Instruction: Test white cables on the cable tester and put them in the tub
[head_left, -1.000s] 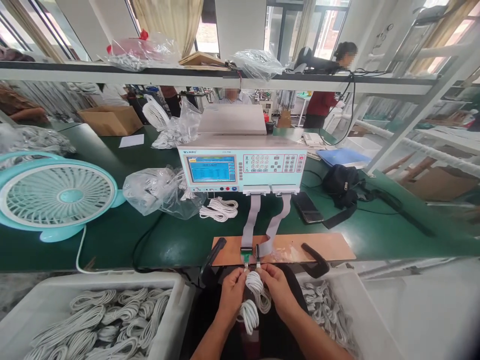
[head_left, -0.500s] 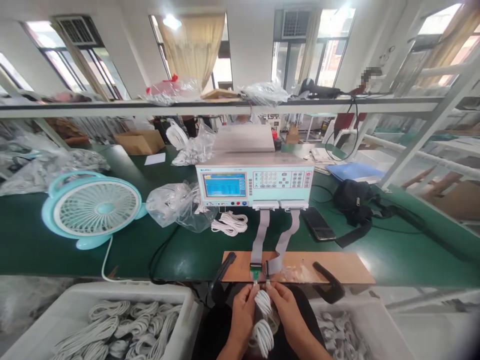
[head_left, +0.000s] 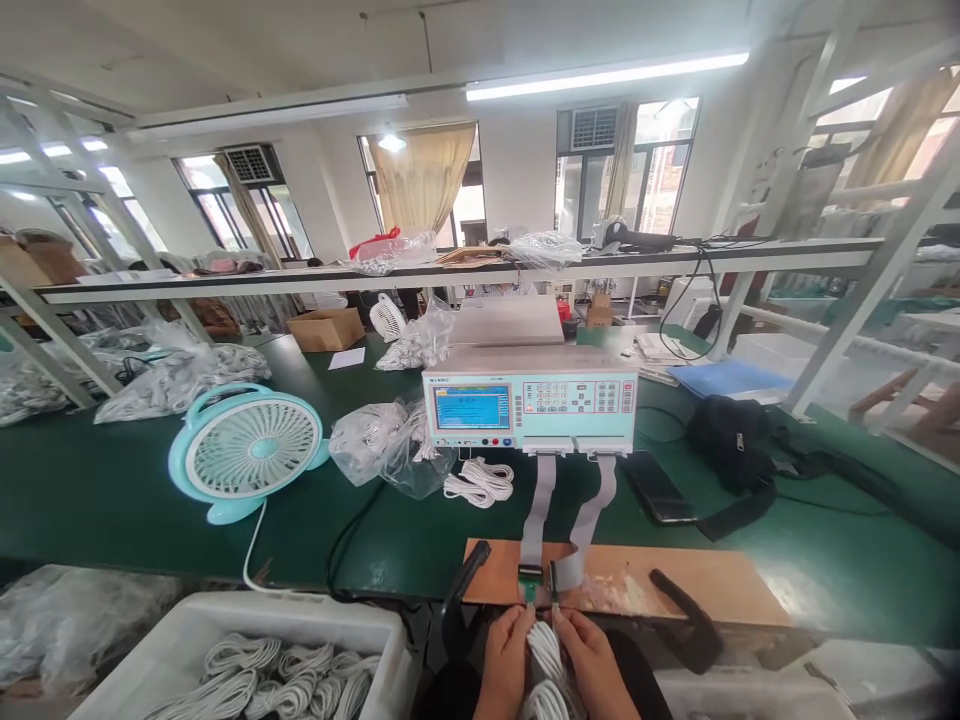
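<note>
Pinching what look like its ends between thumb and fingers, the left hand (head_left: 507, 648) and the right hand (head_left: 589, 650) grip a coiled white cable (head_left: 545, 645). Its loops hang between the two palms, seemingly so the tips stay free to face forward; their exact contact is too small to tell. Left of the hands, a white bin (head_left: 292, 606) holds more cable coils (head_left: 247, 655), probably there for easy reach. Just beyond the fingertips sit a green circuit board (head_left: 529, 591) and, right of it, a black connector (head_left: 553, 577), ending two grey ribbon cables (head_left: 535, 515). Under them lies a wooden board (head_left: 720, 582), apparently fixed to the edge of the surface (head_left: 420, 540) by black clamps (head_left: 682, 605) so it cannot slide. Farther back, the ribbons reach a benchtop tester (head_left: 559, 425), its screen (head_left: 472, 407) facing the person, presumably for reading.
</note>
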